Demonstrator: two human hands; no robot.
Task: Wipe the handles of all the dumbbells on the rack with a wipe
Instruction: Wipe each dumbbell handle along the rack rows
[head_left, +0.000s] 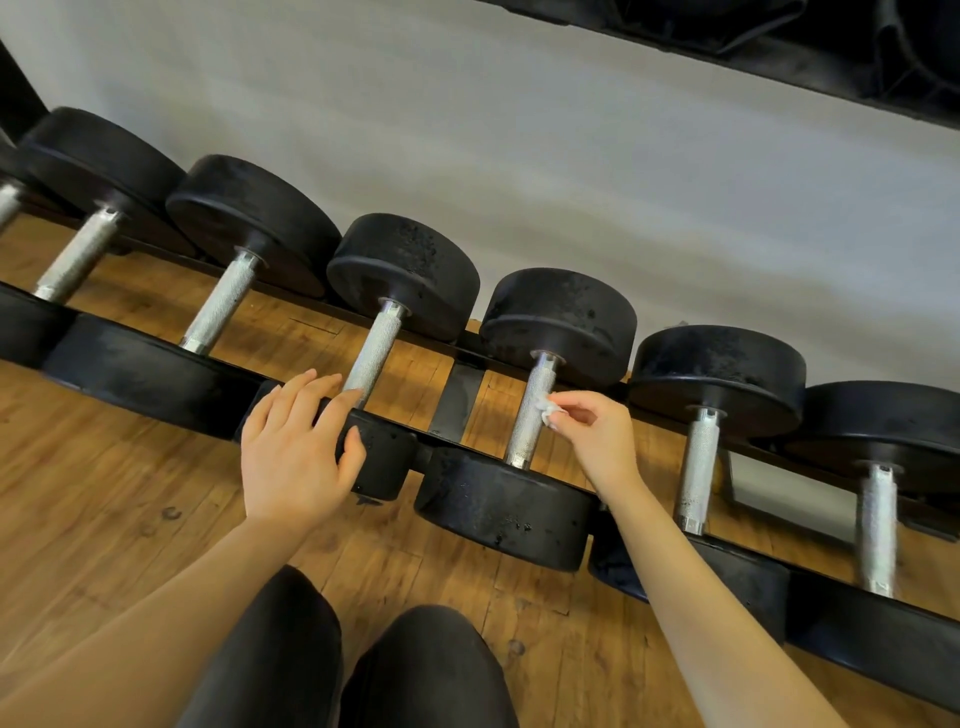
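Several black dumbbells with knurled steel handles lie side by side on a low black rack (457, 400). My right hand (597, 441) pinches a small crumpled white wipe (545, 410) and holds it against the right side of one dumbbell's handle (532, 415), about halfway along. My left hand (298, 447) rests on the near black head (382, 457) of the neighbouring dumbbell to the left, fingers spread and relaxed, fingertips close to that dumbbell's handle (371, 358).
More handles (698, 467) (878, 525) lie to the right, others (221, 301) (78, 254) to the left. A white wall (571, 182) stands behind the rack, with a dark upper shelf (831, 57) above. Wooden floor (104, 493) lies beneath; my knees in black (363, 670) are at the bottom.
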